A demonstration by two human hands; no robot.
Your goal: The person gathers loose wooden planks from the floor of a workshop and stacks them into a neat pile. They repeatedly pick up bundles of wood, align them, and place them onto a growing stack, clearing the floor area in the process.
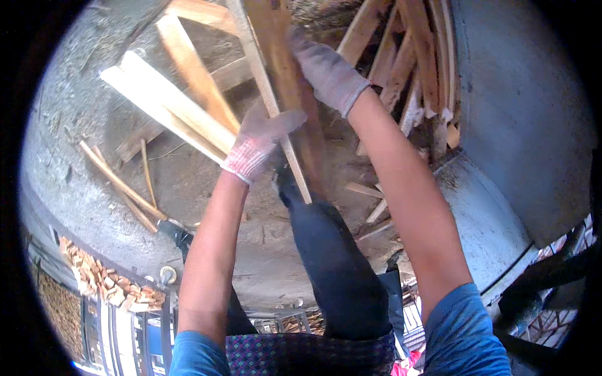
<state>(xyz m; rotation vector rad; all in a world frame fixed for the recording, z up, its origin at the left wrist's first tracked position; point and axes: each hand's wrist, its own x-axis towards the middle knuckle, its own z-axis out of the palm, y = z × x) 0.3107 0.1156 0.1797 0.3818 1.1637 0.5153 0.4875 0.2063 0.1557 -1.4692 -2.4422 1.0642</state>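
A long wooden board [257, 62] slants from the top of the view down to my dark-trousered leg, its pale narrow edge facing up and its brown face blurred. My left hand [263, 135], in a light knitted glove with a pinkish cuff, grips this board across its edge, thumb stretched over it. Farther up, my right hand [329, 75], in a greyish glove, is closed against the board's right side; its fingertips are partly hidden and smeared. The lower end of the board reaches my knee.
Pale planks [169, 103] and other boards lie on the dusty ground at left. More timber [407, 62] leans beside a grey metal panel [520, 113] on the right. Thin sticks [119, 185] lie at left, and a heap of wood offcuts [110, 279] sits at lower left.
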